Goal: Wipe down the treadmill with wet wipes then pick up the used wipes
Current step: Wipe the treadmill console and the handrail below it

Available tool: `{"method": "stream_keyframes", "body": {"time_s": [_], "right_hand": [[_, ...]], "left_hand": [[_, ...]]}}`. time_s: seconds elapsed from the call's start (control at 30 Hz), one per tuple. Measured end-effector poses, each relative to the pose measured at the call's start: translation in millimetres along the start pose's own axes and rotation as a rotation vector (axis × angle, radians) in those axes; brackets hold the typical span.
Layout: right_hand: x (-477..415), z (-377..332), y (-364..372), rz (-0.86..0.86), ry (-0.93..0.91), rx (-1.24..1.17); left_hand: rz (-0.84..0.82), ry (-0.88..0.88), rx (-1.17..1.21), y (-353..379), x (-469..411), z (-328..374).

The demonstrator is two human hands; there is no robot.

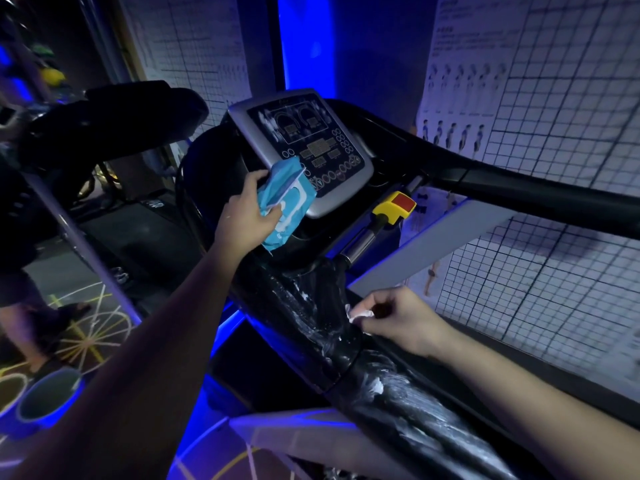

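Streaked handrail (pixel 412 407); wipe (pixel 358 313) pinched in right hand (pixel 403 323), pack (pixel 289 197) gripped in left hand (pixel 244 218); blue-lit room

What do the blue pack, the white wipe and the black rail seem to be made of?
Pack: probably soft plastic film; it crumples in the left hand.
Wipe: thin cloth or paper, bunched in the right hand.
Rail: smooth plastic or rubber; wet streaks gleam on it.

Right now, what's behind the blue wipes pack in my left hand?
The treadmill console: the wipes pack, gripped by the left hand, covers its lower left corner, so any buttons there are hidden. The rest of the panel shows.
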State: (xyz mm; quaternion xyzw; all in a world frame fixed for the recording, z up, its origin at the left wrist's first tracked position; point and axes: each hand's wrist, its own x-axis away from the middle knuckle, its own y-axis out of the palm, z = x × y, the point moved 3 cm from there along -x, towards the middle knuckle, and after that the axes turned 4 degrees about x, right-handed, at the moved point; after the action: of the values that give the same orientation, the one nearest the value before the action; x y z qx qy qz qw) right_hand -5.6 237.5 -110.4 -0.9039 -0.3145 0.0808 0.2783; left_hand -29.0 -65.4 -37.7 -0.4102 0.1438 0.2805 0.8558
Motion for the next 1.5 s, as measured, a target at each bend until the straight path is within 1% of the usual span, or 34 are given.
{"method": "stream_keyframes", "body": {"time_s": [0.07,0.17,0.2,0.23,0.3,0.4,0.5,0.63,0.7,0.83,0.97,1.13,1.3,1.37,1.4,1.43,1.47,1.5], "right_hand": [[7.8,-8.6,-1.6,-0.029,-0.030,-0.036],[8.3,-22.1,2.5,-0.136,-0.027,-0.306],[1.7,-24.7,3.2,-0.137,-0.021,-0.364],[-7.9,-26.9,3.1,-0.107,-0.004,-0.397],[-34.6,-24.0,-0.3,0.010,0.030,-0.402],[-77.2,-9.0,-6.6,0.185,0.066,-0.262],[-103.3,5.6,0.2,0.267,0.095,-0.115],[-103.5,-4.4,6.6,0.342,0.070,0.117],[-96.0,-10.5,10.3,0.324,0.036,0.162],[-74.2,-22.9,24.7,0.240,0.007,0.107],[-56.3,-35.6,29.4,0.177,-0.003,0.130],[-25.4,-67.8,42.2,0.144,-0.097,0.235],[-0.5,-95.8,65.9,0.196,-0.232,0.413],[9.7,-102.8,74.2,0.106,-0.234,0.474],[14.6,-103.9,77.3,0.058,-0.200,0.463],[18.6,-105.1,78.2,0.051,-0.159,0.414],[20.3,-107.0,75.5,0.095,-0.121,0.322],[18.6,-107.4,68.7,0.184,-0.091,0.211]], "left_hand": [[-0.004,-0.003,0.002,-0.3,1.4,1.2],[-0.008,0.002,-0.005,-0.4,2.7,2.9],[-0.010,0.002,-0.004,-0.3,3.0,3.1],[-0.009,-0.002,-0.002,-0.5,3.1,3.3],[-0.004,-0.011,0.009,-0.7,3.0,2.8],[0.028,-0.024,0.033,-1.1,2.1,-0.1],[0.060,-0.031,0.072,-2.3,0.8,-2.8],[0.028,-0.019,0.089,-2.9,0.8,-2.6],[0.011,-0.011,0.086,-3.3,1.0,-1.6],[-0.028,0.003,0.122,-6.2,2.7,1.0],[-0.076,0.017,0.098,-6.5,4.2,2.3],[-0.113,0.050,0.078,-7.4,4.7,3.5],[-0.129,0.082,0.105,-8.6,6.4,1.8],[-0.141,0.092,0.121,-8.7,7.2,1.6],[-0.145,0.103,0.127,-8.9,7.4,1.1],[-0.148,0.111,0.136,-9.4,7.4,0.8],[-0.151,0.115,0.147,-9.6,7.1,0.4],[-0.154,0.118,0.155,-9.8,6.8,0.0]]}}
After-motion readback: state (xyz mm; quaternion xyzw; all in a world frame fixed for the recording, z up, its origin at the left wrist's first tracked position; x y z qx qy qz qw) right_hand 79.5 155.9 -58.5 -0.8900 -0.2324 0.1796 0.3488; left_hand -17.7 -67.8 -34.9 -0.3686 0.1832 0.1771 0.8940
